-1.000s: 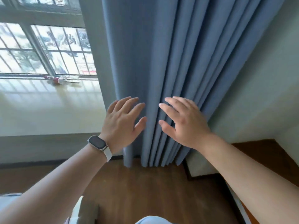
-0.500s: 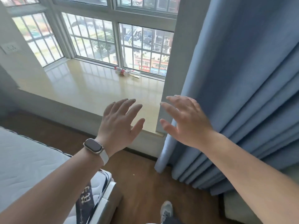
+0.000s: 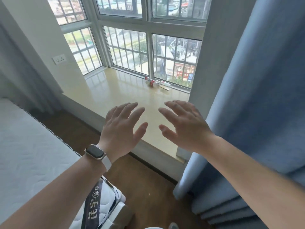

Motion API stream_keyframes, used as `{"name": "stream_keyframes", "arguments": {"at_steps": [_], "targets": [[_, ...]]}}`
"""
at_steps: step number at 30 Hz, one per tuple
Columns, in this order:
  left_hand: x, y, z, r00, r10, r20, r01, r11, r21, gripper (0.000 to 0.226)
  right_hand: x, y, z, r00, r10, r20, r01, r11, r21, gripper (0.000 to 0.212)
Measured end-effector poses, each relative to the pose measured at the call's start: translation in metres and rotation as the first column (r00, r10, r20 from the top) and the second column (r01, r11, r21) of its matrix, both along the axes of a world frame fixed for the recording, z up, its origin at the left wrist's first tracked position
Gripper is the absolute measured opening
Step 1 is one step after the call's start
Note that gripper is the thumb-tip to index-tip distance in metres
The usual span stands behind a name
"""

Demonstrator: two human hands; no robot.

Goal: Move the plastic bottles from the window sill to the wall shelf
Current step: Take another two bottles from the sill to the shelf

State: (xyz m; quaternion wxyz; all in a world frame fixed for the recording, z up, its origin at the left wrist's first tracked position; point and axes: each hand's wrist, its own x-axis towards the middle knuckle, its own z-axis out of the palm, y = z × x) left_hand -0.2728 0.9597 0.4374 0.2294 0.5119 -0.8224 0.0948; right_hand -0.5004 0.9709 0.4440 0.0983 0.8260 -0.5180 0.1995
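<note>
Clear plastic bottles with red labels (image 3: 152, 82) lie on their sides at the back of the wide beige window sill (image 3: 115, 95), close to the window frame. A further clear bottle (image 3: 165, 85) lies just right of them. My left hand (image 3: 122, 128), with a watch on the wrist, hovers palm down over the sill's front edge, fingers spread and empty. Beside it my right hand (image 3: 183, 126) is also spread and empty. Both hands are well short of the bottles. No wall shelf is in view.
A blue curtain (image 3: 247, 113) hangs at the right beside a grey window pillar (image 3: 204, 66). A white mattress (image 3: 33, 154) fills the lower left. Brown wooden floor (image 3: 148, 187) runs between the mattress and the sill. A wall socket (image 3: 59, 59) sits at the left.
The view has swung left from the curtain to the window sill, bringing the bottles into sight. Both hands stay raised, spread and empty, now over the sill's front edge.
</note>
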Motion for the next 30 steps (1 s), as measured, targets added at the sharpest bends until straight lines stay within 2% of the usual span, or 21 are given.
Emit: {"name": "stream_keyframes", "arguments": {"at_steps": [3, 7, 12, 20, 25, 30], "targets": [[-0.003, -0.01, 0.001, 0.999, 0.052, 0.005, -0.052, 0.998, -0.027, 0.049, -0.007, -0.028, 0.004, 0.997, 0.073, -0.001, -0.073, 0.997, -0.033, 0.053], [0.004, -0.019, -0.003, 0.989, 0.145, 0.001, -0.145, 0.989, 0.01, 0.049, 0.001, -0.056, 0.004, 0.99, 0.14, 0.018, -0.139, 0.989, -0.045, 0.053], [0.029, -0.039, -0.006, 0.982, 0.187, 0.003, -0.187, 0.982, -0.009, 0.047, 0.025, -0.088, -0.002, 0.977, 0.204, 0.067, -0.202, 0.979, -0.033, 0.051], [0.077, -0.1, -0.022, 0.979, 0.204, -0.002, -0.203, 0.978, 0.044, 0.049, 0.06, -0.145, -0.017, 0.986, 0.167, 0.018, -0.168, 0.982, 0.087, 0.053], [0.1, -0.152, -0.024, 0.987, 0.158, -0.031, -0.156, 0.986, 0.067, 0.05, 0.08, -0.19, -0.003, 0.996, 0.094, -0.002, -0.094, 0.995, 0.045, 0.053], [0.129, -0.189, -0.018, 0.989, 0.136, -0.054, -0.132, 0.989, 0.065, 0.049, 0.107, -0.224, 0.0, 0.993, 0.104, -0.06, -0.104, 0.995, -0.001, 0.052]]}}
